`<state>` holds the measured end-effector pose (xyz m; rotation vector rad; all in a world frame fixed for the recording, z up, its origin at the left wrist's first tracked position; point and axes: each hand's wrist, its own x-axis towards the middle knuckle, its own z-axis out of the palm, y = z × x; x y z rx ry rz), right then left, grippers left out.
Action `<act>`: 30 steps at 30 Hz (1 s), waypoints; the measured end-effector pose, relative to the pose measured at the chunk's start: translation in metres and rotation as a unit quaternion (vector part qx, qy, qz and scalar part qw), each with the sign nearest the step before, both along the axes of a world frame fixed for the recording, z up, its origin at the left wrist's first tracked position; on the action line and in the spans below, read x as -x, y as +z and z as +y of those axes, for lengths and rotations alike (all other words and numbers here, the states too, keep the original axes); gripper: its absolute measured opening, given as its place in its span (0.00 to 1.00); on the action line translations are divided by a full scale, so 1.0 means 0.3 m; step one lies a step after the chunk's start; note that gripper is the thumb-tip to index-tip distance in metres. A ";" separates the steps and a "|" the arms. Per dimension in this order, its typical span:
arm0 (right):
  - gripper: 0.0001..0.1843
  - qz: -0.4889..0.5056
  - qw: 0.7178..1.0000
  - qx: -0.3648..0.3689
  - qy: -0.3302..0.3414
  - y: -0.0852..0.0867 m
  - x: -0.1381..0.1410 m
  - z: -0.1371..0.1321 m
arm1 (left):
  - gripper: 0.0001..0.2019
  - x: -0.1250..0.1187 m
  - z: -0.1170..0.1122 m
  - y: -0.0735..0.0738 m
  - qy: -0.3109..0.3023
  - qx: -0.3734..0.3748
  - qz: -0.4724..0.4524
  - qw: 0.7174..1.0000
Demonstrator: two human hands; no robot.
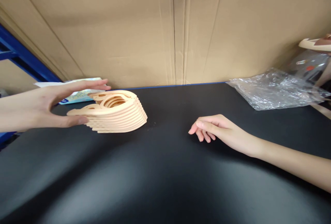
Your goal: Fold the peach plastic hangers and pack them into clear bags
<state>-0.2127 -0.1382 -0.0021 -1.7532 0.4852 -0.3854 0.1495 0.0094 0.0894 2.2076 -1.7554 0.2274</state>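
Note:
A stack of beige, curved plastic pieces (121,117) with large rounded openings lies on the left side of the black table. At the stack's left end is my left hand (51,105), its thumb and fingers spread wide. The thumb tip overlaps the near edge of the stack, and the fingers reach over its far side; I cannot tell whether they touch it. Over the table to the right hangs my right hand (217,129), fingers loosely bent and slightly apart, the thumb beside the index finger. Nothing shows in it, and it is well apart from the stack.
A soft pack of tissues (80,91) lies behind my left hand. Crumpled clear plastic (279,89) is at the back right, with a brown and cream object (317,44) above it. Cardboard (124,30) walls the rear; a blue metal frame (28,56) stands left.

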 end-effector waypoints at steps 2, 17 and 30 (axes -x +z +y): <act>0.22 -0.001 1.000 0.001 0.000 -0.001 0.001 0.001 | 0.58 -0.053 0.003 0.015 -0.044 -0.062 0.024 0.997; 0.22 -0.004 1.000 0.001 0.001 -0.007 -0.001 -0.003 | 0.53 -0.135 -0.024 0.030 -0.080 -0.099 0.074 0.989; 0.20 -0.004 1.000 -0.001 0.003 0.002 0.002 0.005 | 0.50 -0.140 -0.004 0.031 -0.103 -0.104 0.051 0.988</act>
